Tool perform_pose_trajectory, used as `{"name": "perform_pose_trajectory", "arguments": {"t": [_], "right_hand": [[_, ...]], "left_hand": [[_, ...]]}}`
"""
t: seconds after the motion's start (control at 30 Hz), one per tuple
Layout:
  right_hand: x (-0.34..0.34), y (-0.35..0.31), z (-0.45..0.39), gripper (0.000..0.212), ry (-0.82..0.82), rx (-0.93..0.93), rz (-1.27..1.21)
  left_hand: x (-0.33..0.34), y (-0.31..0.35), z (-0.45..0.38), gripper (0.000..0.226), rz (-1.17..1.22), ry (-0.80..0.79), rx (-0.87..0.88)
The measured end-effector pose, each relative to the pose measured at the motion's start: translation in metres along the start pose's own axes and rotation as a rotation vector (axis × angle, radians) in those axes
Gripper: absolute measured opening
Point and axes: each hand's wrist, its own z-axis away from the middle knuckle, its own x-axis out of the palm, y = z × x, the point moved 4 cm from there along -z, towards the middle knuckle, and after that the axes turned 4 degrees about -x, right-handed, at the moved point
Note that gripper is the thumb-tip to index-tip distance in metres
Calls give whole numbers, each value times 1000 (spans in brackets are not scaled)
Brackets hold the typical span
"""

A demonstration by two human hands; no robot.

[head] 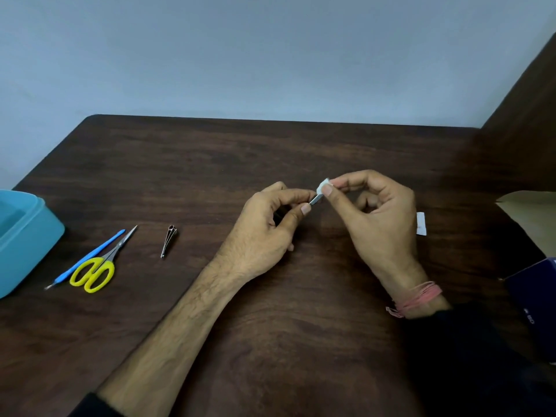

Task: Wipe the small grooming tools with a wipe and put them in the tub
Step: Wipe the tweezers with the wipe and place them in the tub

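1. The left hand (267, 227) pinches a small metal tool (315, 200) over the dark wooden table (270, 341).
2. The right hand (373, 218) pinches a white wipe (324, 185) around the tool's tip.
3. Far left sits the blue tub (27, 242) — beside it lie a blue-handled pick (90, 255), yellow-handled scissors (97, 270) and a nail clipper (168, 240).

I see a dark wood-grain surface (270, 326). At nine o'clock a blue tub (27, 236) sits at its edge. Just beside it lie a blue-handled pick (90, 255), yellow-handled scissors (96, 270) touching it, then a metal nail clipper (168, 240). At three o'clock lies a white wrapper (421, 223).
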Motion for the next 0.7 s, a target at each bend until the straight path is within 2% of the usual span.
{"name": "perform_pose_trajectory", "arguments": {"t": [0.13, 0.27, 0.37, 0.57, 0.7], "right_hand": [[-9, 12, -6, 10, 150, 133, -82], [1, 10, -4, 7, -46, 176, -164], [1, 5, -5, 7, -93, 169, -236], [-8, 8, -9, 14, 74, 239, -416], [-9, 10, -9, 13, 97, 227, -383]], "left_hand": [[0, 1, 0, 26, 19, -1, -1], [1, 1, -1, 25, 26, 7, 7], [0, 2, -1, 25, 33, 13, 8], [1, 1, -1, 24, 34, 18, -9], [2, 0, 0, 22, 76, 36, -67]]}}
